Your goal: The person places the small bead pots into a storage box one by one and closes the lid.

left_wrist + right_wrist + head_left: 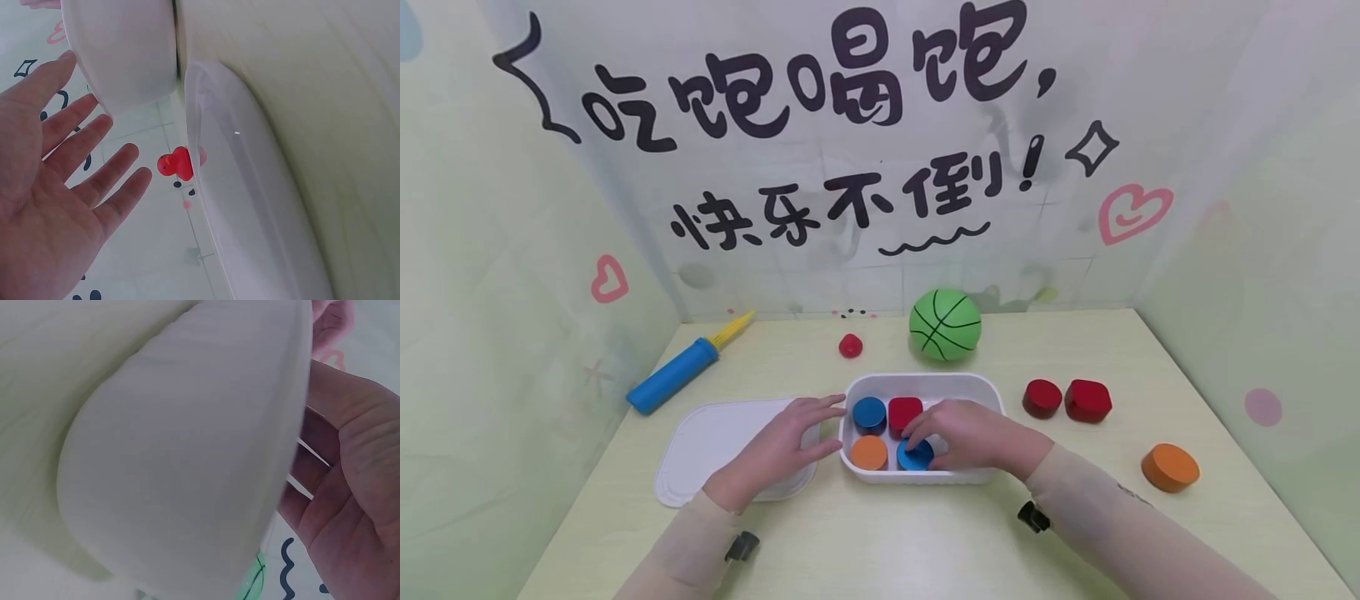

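A white box [880, 477] stands on the table with a blue round block [869, 414], a red square block [906, 408] and an orange round block [868, 452] in its left part. My right hand [967, 433] reaches over the rim and holds a second blue round block [914, 457] with thumb and fingertips, beside the orange one. In the right wrist view the box wall hides the fingertips. My left hand [784, 435] is spread at the box's left end, above a white lid [715, 454]; its palm is bare in the left wrist view.
Right of the box lie a red round block [1042, 399], a red square block [1088, 402] and an orange round block [1170, 467]. Behind it are a green ball [945, 325] and a small red duck [850, 346]. A blue pump [673, 377] lies at the back left.
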